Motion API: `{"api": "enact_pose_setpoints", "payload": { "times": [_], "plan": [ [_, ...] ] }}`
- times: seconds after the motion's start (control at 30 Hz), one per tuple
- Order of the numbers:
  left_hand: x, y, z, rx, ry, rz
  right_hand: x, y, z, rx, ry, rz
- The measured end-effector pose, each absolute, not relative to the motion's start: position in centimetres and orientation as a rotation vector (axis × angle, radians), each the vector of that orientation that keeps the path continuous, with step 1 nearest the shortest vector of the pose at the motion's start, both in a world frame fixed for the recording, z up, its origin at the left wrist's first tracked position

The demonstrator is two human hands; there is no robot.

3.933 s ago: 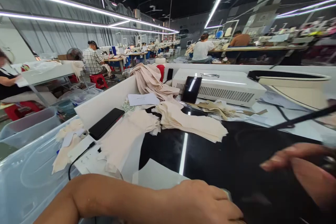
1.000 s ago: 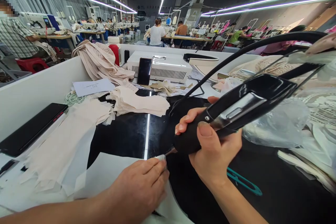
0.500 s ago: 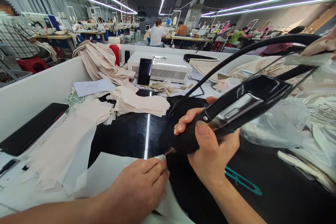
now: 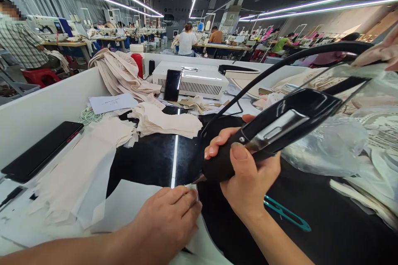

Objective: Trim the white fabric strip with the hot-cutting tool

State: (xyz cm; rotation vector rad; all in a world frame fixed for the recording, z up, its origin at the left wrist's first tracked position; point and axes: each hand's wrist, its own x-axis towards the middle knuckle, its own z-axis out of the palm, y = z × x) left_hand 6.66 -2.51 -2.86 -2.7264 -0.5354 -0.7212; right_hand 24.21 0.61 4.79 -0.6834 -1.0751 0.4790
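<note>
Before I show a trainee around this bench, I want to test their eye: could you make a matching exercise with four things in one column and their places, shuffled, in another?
Things
1. Black handheld tool
2. Left hand
3. Red cylinder
4. White vented box

Places
A. Between the draped pink cloth and the small black spool
B. Behind an upright phone
C. Gripped by the right hand
D. On a white sheet

Right pairs: 1-C, 2-D, 3-A, 4-B

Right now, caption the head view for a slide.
Right hand grips a black tool, its tip close beside the left hand.
</note>
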Motion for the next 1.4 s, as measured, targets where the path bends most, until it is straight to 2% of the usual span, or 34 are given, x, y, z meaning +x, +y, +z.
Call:
{"api": "enact_pose_setpoints", "payload": {
  "times": [0.23, 0.47, 1.0, 1.27, 1.4],
  "plan": [
    [6.9, -2.5, -2.7, -2.702, -0.552, -0.859, 23.7, 0.5, 4.3, -0.655, -1.068, 0.512],
    [6.6, -2.6, -2.9, -2.779, -0.541, -0.649, 23.6, 0.4, 4.4, -0.674, -1.078, 0.485],
    [6.6, -2.4, -2.4, -2.799, -0.592, -0.746, 23.7, 0.4, 5.0, -0.672, -1.092, 0.480],
    [5.0, 1.1, -2.1, -2.747, -0.679, -0.667, 25.9, -2.3, 6.4, -0.837, -1.047, 0.422],
    [5.0, 1.2, -1.2, -2.708, -0.622, -0.765, 26.7, -3.7, 6.3, -0.825, -1.030, 0.420]
  ]
}}
